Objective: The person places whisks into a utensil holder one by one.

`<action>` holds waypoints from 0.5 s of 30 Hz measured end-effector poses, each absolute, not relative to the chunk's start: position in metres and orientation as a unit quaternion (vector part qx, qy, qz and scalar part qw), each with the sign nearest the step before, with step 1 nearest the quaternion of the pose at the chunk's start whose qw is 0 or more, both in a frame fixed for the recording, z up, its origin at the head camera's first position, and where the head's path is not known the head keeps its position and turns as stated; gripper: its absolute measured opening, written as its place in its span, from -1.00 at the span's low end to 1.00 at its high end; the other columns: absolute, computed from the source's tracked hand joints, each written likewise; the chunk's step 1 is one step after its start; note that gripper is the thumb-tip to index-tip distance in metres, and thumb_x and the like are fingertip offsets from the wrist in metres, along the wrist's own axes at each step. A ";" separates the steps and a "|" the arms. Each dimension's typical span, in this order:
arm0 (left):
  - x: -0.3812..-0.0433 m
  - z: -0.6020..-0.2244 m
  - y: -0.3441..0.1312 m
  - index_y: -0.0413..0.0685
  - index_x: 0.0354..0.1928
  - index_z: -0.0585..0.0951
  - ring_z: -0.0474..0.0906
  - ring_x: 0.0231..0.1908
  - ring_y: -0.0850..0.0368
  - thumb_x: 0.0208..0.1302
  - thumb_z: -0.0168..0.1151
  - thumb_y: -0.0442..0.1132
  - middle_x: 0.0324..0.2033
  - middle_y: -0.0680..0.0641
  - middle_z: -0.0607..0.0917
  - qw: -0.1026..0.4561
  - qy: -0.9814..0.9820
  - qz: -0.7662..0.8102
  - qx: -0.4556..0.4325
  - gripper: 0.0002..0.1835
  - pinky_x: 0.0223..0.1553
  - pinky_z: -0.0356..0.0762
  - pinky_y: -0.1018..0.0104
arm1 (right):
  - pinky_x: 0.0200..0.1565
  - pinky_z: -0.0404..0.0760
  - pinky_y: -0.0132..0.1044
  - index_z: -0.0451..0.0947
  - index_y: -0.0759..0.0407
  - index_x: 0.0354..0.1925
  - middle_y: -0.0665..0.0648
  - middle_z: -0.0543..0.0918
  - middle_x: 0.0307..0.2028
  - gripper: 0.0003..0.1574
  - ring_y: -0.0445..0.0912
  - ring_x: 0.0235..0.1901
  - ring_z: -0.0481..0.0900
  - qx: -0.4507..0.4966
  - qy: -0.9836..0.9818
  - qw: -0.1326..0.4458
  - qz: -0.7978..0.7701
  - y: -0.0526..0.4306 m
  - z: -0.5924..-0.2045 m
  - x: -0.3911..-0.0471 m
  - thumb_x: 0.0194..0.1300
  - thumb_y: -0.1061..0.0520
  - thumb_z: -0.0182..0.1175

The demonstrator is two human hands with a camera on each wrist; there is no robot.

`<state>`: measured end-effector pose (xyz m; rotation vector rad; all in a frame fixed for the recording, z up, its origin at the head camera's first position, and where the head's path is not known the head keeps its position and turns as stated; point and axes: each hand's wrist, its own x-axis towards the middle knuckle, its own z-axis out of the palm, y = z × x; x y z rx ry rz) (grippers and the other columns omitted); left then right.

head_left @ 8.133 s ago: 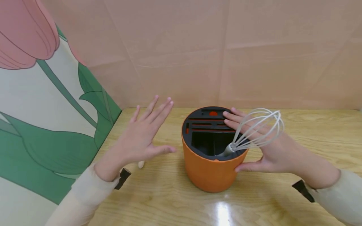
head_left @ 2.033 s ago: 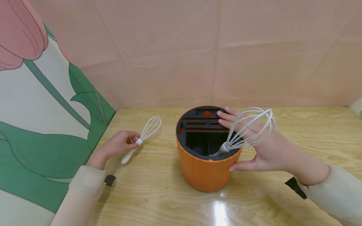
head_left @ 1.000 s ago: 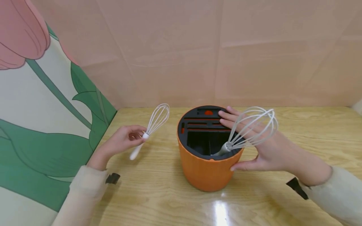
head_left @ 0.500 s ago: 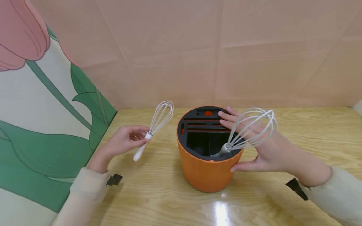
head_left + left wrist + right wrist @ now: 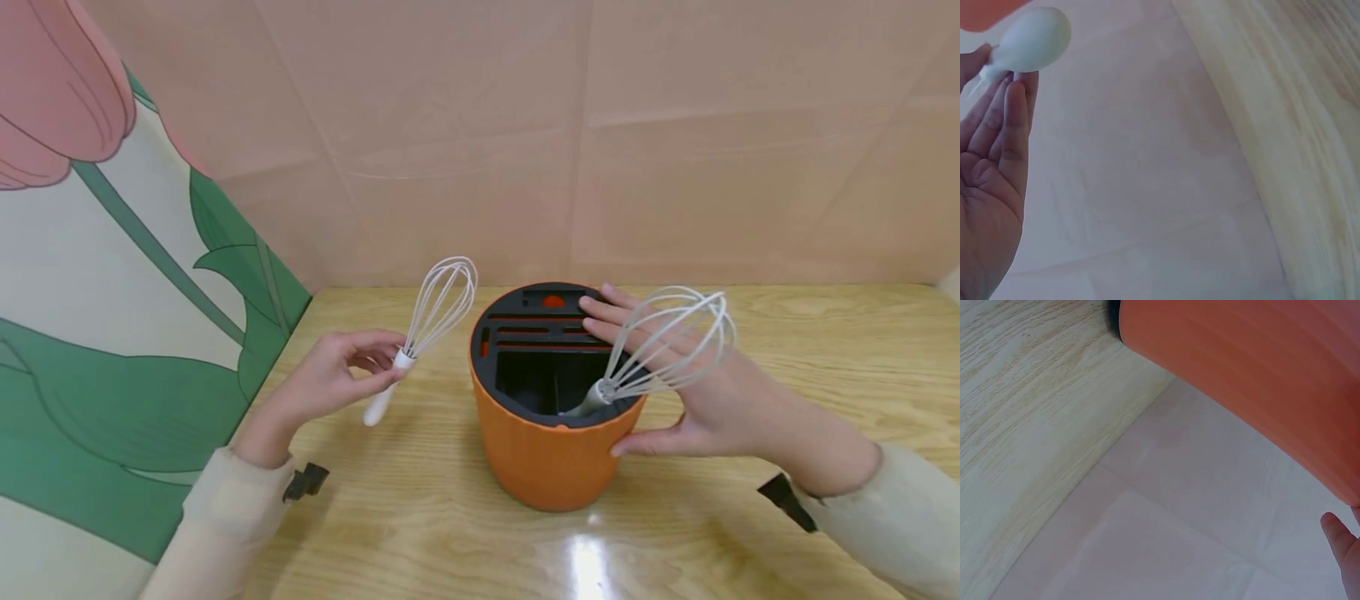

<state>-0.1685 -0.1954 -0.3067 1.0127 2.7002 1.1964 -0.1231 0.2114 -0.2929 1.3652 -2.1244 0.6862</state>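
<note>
My left hand (image 5: pixel 330 379) pinches a small white whisk (image 5: pixel 380 403) near the top of its handle, thumb against fingertips. The whisk is tilted, wires up and to the right, left of an orange utensil holder (image 5: pixel 551 471). In the left wrist view the rounded handle end of the whisk (image 5: pixel 1038 39) shows above the fingers. My right hand (image 5: pixel 720 408) lies against the holder's right side, straight fingers over its black slotted top and thumb on the wall. A larger grey-white whisk (image 5: pixel 602 392) leans in the holder's front compartment, its handle mostly hidden, its wires overlapping my right hand.
The holder stands on a light wooden table (image 5: pixel 420 517). Behind it rises a pinkish covered wall (image 5: pixel 465 167), and a panel with a painted tulip (image 5: pixel 172 400) borders the table on the left. Narrow slots and a second front compartment (image 5: pixel 525 379) show in the holder's top.
My left hand, spread and holding nothing in the oldest frame, took hold of the small whisk, raised it and carried it right, nearer the holder. My right hand and the larger whisk stay in place.
</note>
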 end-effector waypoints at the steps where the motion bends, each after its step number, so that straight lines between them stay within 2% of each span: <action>1: -0.168 -0.305 -0.195 -0.28 0.04 0.66 0.67 -0.31 0.29 0.20 0.38 -0.41 -0.30 -0.10 0.79 0.005 0.863 0.386 0.326 -0.66 -0.24 0.69 0.37 | 0.54 -0.04 -0.29 0.37 0.40 0.33 0.24 0.37 0.42 0.26 -0.02 0.54 0.09 0.504 -0.784 0.260 0.253 0.211 -0.293 -0.123 0.03 -0.52 0.33; 15: -0.165 -0.288 -0.183 -0.32 0.03 0.66 0.70 -0.33 0.30 0.12 0.40 -0.52 -0.29 -0.14 0.80 -0.052 0.820 0.407 0.398 -0.62 -0.30 0.70 0.37 | 0.54 -0.05 -0.29 0.36 0.40 0.33 0.23 0.37 0.42 0.28 -0.02 0.55 0.08 0.501 -0.786 0.260 0.254 0.210 -0.294 -0.123 0.02 -0.52 0.33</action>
